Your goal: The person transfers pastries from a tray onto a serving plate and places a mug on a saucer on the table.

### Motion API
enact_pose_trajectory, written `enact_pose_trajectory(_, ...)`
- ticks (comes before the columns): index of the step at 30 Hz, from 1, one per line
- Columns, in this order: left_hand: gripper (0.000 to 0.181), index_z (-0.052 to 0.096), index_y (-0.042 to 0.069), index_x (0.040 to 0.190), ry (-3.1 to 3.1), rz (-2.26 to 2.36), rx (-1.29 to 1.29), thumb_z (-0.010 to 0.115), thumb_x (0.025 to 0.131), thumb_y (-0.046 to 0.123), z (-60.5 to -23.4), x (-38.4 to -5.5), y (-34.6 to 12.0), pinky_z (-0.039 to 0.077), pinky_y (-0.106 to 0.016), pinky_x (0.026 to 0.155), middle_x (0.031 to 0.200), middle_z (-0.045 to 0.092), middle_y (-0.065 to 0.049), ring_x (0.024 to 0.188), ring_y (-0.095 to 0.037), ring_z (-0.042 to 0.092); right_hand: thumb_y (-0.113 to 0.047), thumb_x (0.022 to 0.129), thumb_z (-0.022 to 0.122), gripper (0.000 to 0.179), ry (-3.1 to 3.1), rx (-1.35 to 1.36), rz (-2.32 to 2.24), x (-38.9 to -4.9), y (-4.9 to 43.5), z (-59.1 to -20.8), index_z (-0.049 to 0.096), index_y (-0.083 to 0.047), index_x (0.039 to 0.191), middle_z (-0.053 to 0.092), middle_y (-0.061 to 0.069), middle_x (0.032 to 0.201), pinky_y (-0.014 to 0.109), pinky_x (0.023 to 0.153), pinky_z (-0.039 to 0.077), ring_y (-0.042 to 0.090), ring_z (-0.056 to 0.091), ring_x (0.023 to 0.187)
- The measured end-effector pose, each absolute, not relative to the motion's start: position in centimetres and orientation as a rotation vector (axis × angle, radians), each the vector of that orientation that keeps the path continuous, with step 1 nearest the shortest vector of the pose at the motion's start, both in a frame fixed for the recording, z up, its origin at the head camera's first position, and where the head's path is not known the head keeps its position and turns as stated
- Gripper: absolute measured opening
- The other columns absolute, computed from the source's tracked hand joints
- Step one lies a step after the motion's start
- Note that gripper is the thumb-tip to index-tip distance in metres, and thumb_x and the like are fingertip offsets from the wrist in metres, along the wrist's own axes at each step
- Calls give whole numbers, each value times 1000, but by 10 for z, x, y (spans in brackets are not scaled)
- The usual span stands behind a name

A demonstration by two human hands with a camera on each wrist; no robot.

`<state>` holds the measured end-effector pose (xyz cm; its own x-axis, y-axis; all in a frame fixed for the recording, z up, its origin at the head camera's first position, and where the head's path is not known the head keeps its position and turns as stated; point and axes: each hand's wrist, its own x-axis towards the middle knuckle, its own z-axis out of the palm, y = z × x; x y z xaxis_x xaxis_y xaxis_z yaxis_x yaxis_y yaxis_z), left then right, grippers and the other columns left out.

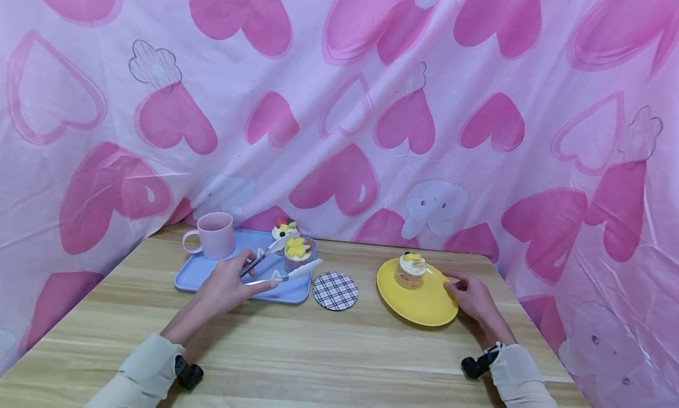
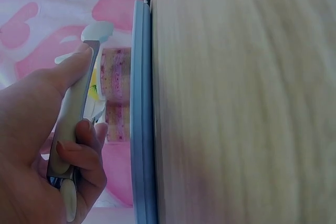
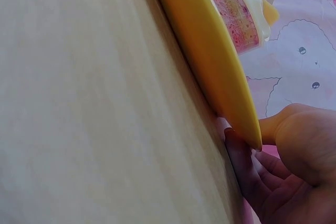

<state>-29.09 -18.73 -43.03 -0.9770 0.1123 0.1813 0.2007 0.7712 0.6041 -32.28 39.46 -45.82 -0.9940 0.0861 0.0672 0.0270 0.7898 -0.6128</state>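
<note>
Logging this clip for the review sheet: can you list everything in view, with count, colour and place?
table: 1, light wood, foreground
tray: 1, blue, table left
mug: 1, pink, on tray
dessert cups on tray: 2, fruit-topped, tray's far right
tongs: 1, white and metal, over tray
coaster: 1, plaid, between tray and plate
plate: 1, yellow, table right
dessert cup on plate: 1, fruit-topped
backdrop cloth: 1, pink hearts, behind
left hand: grips tongs
right hand: holds plate rim

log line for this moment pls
left hand: grips white-handled tongs | right hand: holds yellow plate rim | dessert cup: on plate
</note>
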Motion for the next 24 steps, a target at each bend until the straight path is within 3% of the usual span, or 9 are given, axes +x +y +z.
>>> enact_pose_trajectory(6,84,57,9,131,-2836,-1026,-266,86,81,70,-430,-291,-190,46,-28,56,94,62,-6,85,-20,62,-21,108,66,43,-2888,-85,986,-324,395,-459,64,-10,150,72,19,112,30,74,52,27,63,95)
enact_pose_trajectory(24,82,57,9,135,-2883,-990,-259,82,86,69,-432,-289,-192,42,-31,57,91,59,-5,77,-18,58,-21,108,67,42,-2883,-70,987,-325,397,-461,65,-10,149,72,18,109,28,72,51,26,63,94)
